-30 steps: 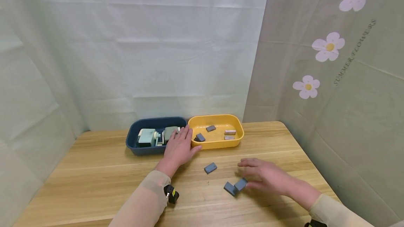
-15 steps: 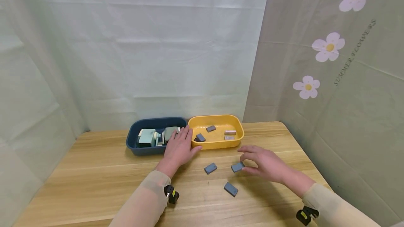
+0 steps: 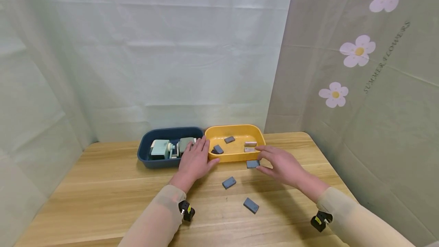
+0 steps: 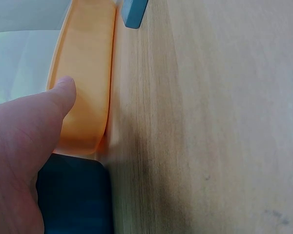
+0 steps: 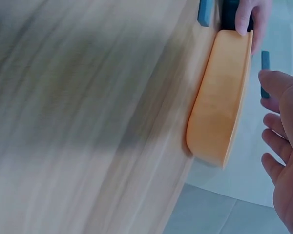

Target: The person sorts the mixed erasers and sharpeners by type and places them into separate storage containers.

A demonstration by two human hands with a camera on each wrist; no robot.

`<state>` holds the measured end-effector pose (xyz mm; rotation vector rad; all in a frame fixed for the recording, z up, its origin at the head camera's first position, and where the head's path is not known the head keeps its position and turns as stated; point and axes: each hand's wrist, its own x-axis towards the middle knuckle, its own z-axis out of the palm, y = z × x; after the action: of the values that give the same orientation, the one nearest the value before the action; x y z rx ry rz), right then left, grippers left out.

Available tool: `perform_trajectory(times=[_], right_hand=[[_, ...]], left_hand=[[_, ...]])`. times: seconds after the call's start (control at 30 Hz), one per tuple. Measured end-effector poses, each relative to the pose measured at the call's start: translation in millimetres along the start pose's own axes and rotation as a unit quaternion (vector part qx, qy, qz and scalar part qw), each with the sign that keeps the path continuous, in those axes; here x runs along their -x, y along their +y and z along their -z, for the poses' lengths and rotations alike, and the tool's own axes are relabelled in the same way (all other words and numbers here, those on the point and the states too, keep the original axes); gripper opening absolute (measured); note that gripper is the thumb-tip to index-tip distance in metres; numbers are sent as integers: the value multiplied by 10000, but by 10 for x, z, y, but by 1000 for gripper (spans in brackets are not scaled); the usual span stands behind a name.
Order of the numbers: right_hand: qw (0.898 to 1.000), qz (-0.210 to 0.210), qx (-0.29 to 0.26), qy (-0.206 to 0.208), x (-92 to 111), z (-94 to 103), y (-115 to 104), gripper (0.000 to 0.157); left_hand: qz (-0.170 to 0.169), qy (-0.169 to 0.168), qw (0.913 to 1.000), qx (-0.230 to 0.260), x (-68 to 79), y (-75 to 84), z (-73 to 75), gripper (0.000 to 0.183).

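My right hand (image 3: 282,167) pinches a small blue-grey rectangular block (image 3: 252,164) between thumb and fingertips, just in front of the yellow bin (image 3: 236,158). In the right wrist view this block (image 5: 265,73) shows edge-on, raised beside the bin's rim. My left hand (image 3: 194,161) lies with extended fingers where the yellow bin and the navy bin (image 3: 154,164) meet. Its thumb (image 4: 64,92) is against the yellow wall in the left wrist view. Two matching blocks lie on the table, a nearer one (image 3: 251,205) and a farther one (image 3: 229,182).
Inside the yellow bin are several small blocks, some grey (image 3: 229,139) and some pinkish (image 3: 250,144). The navy bin holds pale green boxy pieces (image 3: 160,149), partly covered by my left hand. A hanging curtain (image 3: 171,68) stands behind the wooden table (image 3: 103,193).
My right hand has picked up one of the two nearer blocks and carried it away from me, up to the yellow bin's front. My left hand has stayed in place.
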<state>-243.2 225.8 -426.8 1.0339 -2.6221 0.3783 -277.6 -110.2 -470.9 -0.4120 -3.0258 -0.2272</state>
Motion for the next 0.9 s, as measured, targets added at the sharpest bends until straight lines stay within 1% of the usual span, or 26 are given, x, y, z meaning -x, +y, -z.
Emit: perform_trajectory(times=[0.2, 0.37, 0.6, 0.83, 0.9], right_hand=[[9997, -68, 135, 187, -151, -36, -10, 24], [9994, -115, 255, 190, -247, -73, -39, 26], [9996, -244, 133, 87, -389, -100, -51, 24], [9987, -498, -37, 47, -502, -144, 1, 24], [9984, -561, -26, 22, -532, -152, 21, 24]], left_hand=[[11, -47, 10000, -29, -9, -10, -7, 96], [-28, 14, 10000, -12, 2, -9, 0, 96], [7, 34, 10000, -16, 7, -6, 9, 96], [0, 2, 10000, 13, -5, -7, -22, 96], [-7, 46, 10000, 20, -7, -5, -21, 95]])
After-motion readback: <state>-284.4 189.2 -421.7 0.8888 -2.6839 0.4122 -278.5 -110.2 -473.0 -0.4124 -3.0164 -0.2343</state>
